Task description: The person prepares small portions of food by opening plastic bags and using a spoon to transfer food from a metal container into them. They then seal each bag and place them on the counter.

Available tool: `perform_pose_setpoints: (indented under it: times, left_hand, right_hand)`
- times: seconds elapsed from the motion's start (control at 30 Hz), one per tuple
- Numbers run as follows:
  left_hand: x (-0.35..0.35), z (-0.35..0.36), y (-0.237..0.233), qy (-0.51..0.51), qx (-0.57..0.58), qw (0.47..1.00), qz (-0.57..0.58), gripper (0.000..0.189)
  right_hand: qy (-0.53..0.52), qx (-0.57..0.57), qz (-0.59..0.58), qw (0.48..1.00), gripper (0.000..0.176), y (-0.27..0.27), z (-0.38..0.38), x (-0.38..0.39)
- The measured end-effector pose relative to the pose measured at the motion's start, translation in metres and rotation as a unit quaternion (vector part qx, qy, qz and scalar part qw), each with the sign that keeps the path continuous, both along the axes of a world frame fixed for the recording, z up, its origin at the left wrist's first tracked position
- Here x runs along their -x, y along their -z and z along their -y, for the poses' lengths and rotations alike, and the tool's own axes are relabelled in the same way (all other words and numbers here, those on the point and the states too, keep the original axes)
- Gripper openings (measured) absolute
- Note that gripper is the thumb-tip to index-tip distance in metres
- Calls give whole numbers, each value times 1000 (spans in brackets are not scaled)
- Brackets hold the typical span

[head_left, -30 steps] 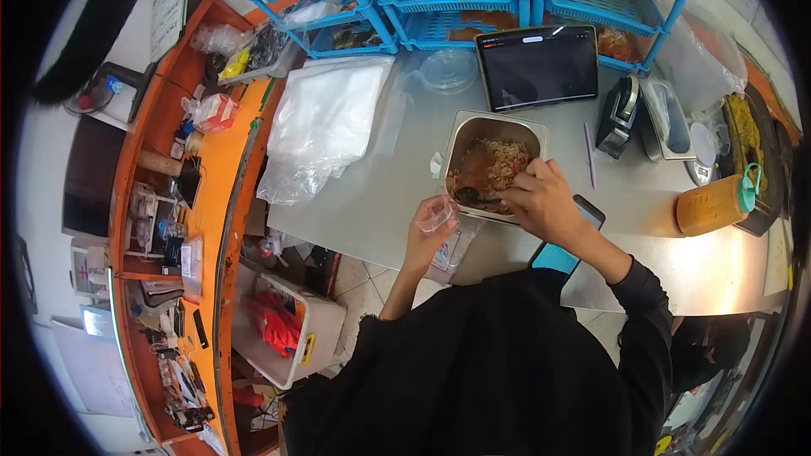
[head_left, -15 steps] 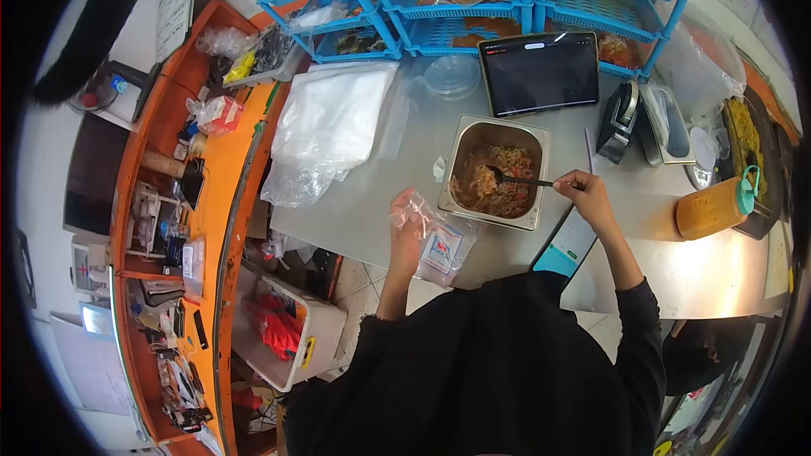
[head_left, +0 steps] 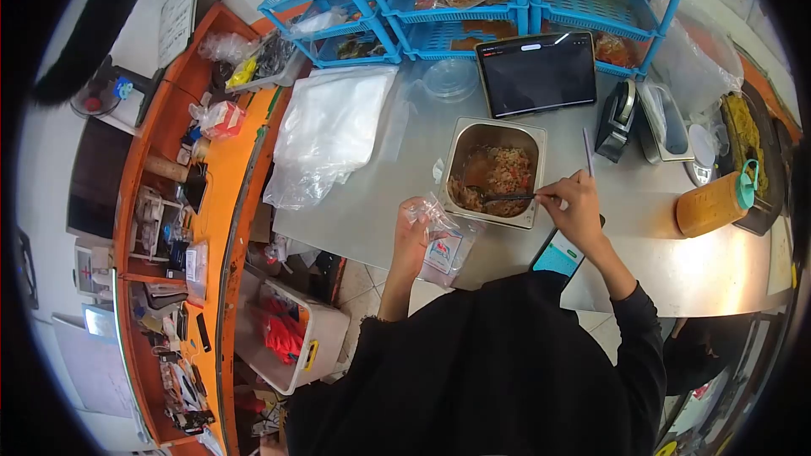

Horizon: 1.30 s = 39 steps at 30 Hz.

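My right hand (head_left: 574, 207) is closed on the handle of a dark spoon (head_left: 509, 197). The spoon's bowl dips into the food at the near left of a square steel pan (head_left: 541, 171). Inside lies a chopped, reddish-brown food mix (head_left: 505, 167) with some liquid. My left hand (head_left: 411, 232), left of the pan, is wrapped round the upper part of a small clear plastic bag (head_left: 445, 255) with a printed label. That bag hangs near the table's front edge, beside the pan's near left corner.
A phone (head_left: 557, 255) lies in front of the pan, a tablet (head_left: 538, 74) stands behind it. Large plastic bags (head_left: 334, 122) are stacked left. Rightward are a tape dispenser (head_left: 617, 121) and an orange bottle (head_left: 712, 205). Blue racks (head_left: 456, 8) line the back.
My right hand has moved left and slightly nearer, taking the spoon from the middle of the food to the pan's near left part. My left hand has shifted slightly right and down with the bag.
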<state>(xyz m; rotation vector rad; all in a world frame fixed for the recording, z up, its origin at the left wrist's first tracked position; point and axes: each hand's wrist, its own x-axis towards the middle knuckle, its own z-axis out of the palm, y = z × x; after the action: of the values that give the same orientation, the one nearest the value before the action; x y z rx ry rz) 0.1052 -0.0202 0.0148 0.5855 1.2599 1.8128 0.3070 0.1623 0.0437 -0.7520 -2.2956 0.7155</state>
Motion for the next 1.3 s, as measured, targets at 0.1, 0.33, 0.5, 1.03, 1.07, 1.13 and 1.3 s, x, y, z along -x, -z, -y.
perform_pose_setpoints:
  times: [0.1, 0.33, 0.5, 1.03, 1.07, 1.13, 1.3]
  left_hand:
    - [2, 1, 0, -14, 7, 1000, 26, 37]
    - [1, 1, 1, -11, 10, 999, 34, 38]
    - [-3, -2, -4, -12, 40, 998, 36, 39]
    - [16, -6, -5, -21, 27, 998, 58, 40]
    - [17, -6, -5, -14, 15, 998, 52, 40]
    - [17, -8, -7, -8, 2, 999, 45, 40]
    - [16, -10, -7, 1, 15, 1000, 9, 40]
  right_hand:
    - [-13, -175, -20, 984, 14, -2, 8, 3]
    - [-67, -306, 13, 950, 9, 6, 1, 11]
    - [-130, -196, -4, 972, 4, 5, 3, 20]
    - [50, 401, -60, 913, 18, 39, -32, -21]
    - [50, 401, -61, 913, 18, 38, -33, -21]
    - [61, 377, -17, 924, 16, 33, -33, -21]
    - [45, 193, -11, 980, 14, 21, -12, -11]
